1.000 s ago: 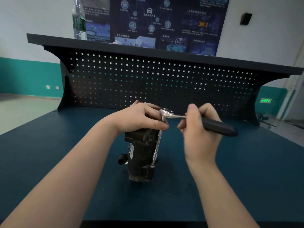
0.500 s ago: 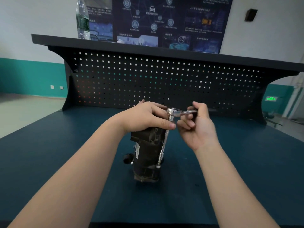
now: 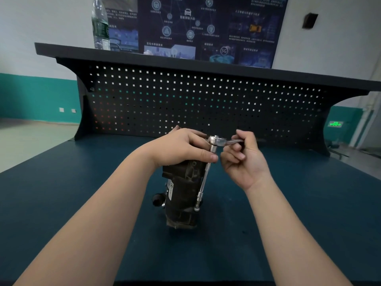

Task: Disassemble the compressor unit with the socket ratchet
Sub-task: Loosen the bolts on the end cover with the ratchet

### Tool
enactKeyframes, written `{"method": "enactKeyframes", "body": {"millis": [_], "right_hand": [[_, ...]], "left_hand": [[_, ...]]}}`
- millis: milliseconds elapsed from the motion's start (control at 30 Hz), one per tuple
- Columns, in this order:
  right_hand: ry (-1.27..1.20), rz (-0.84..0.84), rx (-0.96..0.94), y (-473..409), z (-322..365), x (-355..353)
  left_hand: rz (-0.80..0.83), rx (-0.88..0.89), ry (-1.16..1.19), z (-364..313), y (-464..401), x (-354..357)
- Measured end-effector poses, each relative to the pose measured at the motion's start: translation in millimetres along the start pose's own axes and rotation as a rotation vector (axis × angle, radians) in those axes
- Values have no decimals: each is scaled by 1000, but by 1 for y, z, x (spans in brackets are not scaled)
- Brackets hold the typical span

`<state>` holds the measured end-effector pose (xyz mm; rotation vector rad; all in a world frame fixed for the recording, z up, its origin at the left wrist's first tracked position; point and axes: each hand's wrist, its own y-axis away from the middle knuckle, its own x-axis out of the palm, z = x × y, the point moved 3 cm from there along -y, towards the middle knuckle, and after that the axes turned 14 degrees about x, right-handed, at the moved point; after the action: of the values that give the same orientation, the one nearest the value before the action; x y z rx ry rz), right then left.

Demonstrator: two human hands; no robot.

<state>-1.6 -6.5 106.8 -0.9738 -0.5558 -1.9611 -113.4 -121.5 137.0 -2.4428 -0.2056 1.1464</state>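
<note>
Compressor unit (image 3: 181, 195) steadied upright by gripping left hand (image 3: 181, 147); socket ratchet (image 3: 216, 141) handle gripped by right hand (image 3: 243, 159). Unit apparently intact; disassembly judged early.

Dim, even indoor light with soft, faint shadows on the dark blue desk top (image 3: 82, 203). Wide-angle bending curves the black perforated metal back panel (image 3: 206, 104) toward the edges. The dark wall poster (image 3: 206, 27) reads soft.
</note>
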Motion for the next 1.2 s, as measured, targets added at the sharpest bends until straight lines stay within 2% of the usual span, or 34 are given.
{"method": "enactKeyframes", "body": {"millis": [67, 133, 167, 200, 233, 267, 367, 400, 467, 533, 567, 667, 700, 733, 767, 833, 900, 1000, 1067, 1100, 1133, 1200], "right_hand": [[158, -52, -271, 11, 1, 3], [517, -144, -719, 33, -3, 8], [663, -161, -872, 41, -8, 11], [714, -145, -915, 43, -10, 10], [671, -108, -856, 41, -9, 11], [543, -54, -710, 33, -5, 11], [122, 70, -127, 3, 0, 8], [62, 73, -12, -5, -1, 6], [28, 82, 68, -13, -2, 5], [53, 40, -22, -11, -2, 4], [100, 15, -140, -4, -2, 3], [494, -96, -700, 29, -8, 3], [592, -108, -793, 36, -11, 4], [608, -109, -795, 38, -11, 4], [542, -96, -713, 35, -9, 5], [305, -30, -394, 17, -3, 6], [166, 8, -105, -1, 0, 5], [99, 46, 20, -11, 3, 4], [105, 1, -68, -6, 2, 3], [139, -21, -181, 2, 0, 3], [227, -43, -352, 12, -2, 3], [575, -101, -766, 37, -10, 7]], "left_hand": [[-11, -1, -11, 2, -1, 0], [-21, -2, -37, 1, -1, 0], [-23, -1, -41, 2, -1, 0], [-22, 1, -37, 1, -1, 0], [-12, 3, -28, 0, -1, 0], [2, 1, -17, -1, 0, 0], [16, -16, 18, -1, 0, -1], [11, -19, 26, -1, 0, -1], [6, -11, 41, -1, 0, -1], [-14, -8, 36, 0, -1, -2], [-24, -9, 26, 0, -2, -1], [-33, 0, -2, 2, -2, 0], [-31, 4, -3, 2, -1, 0], [-27, 6, 0, 1, 0, -1], [-14, 5, 2, 1, 1, -2], [36, -3, 2, -2, 4, -3], [62, -14, 14, -5, 3, -3], [7, -22, 36, -4, 0, -1], [-17, -20, 21, -2, -2, 0], [-22, -15, 10, -1, -2, 0], [-20, -11, 2, 0, -3, 0], [-15, -10, -8, 3, -4, 0]]}}
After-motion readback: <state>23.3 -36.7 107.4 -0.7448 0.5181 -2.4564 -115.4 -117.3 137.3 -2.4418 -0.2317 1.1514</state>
